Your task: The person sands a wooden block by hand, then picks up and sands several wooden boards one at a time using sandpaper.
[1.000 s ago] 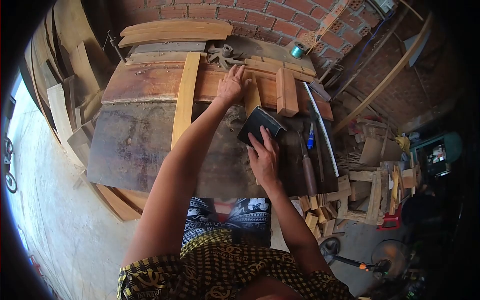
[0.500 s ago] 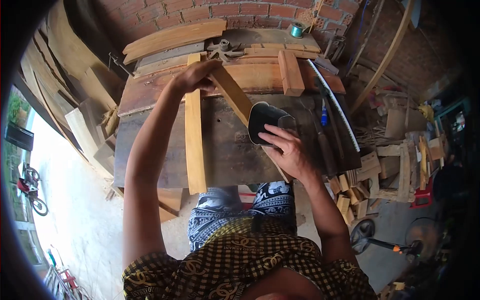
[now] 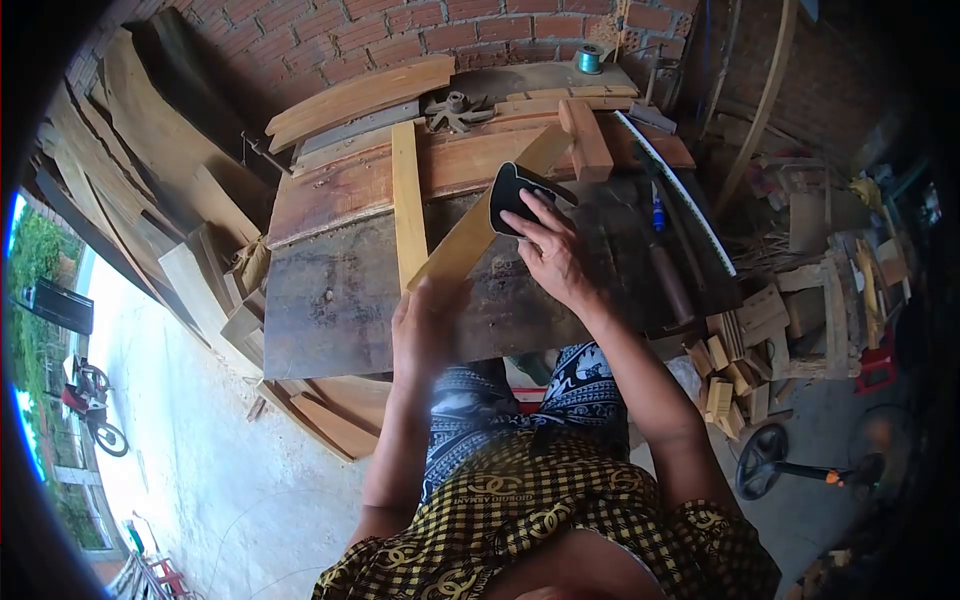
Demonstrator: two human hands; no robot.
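Note:
My left hand (image 3: 428, 318) is closed on the near end of a flat wooden strip (image 3: 462, 243), which slants away to the upper right over the bench. Against the strip's middle, my right hand (image 3: 552, 250) presses a curled black sheet (image 3: 512, 200), its fingers spread on the dark face. A second wooden strip (image 3: 408, 190) lies on the bench just left of the held one, its lower end behind my left hand. Near the far end of the held strip rests a reddish wooden block (image 3: 587, 145).
The dark workbench (image 3: 320, 310) carries a saw blade (image 3: 680, 195), a blue-handled tool (image 3: 658, 208), a metal star-shaped part (image 3: 458, 112) and a teal spool (image 3: 588, 60). Boards (image 3: 180, 150) lean at the left. Wood offcuts (image 3: 735, 380) are piled at the lower right.
My left hand has moved from the strip's far end down to its near end. The held strip now slants the other way, and my right hand with the black sheet is higher up.

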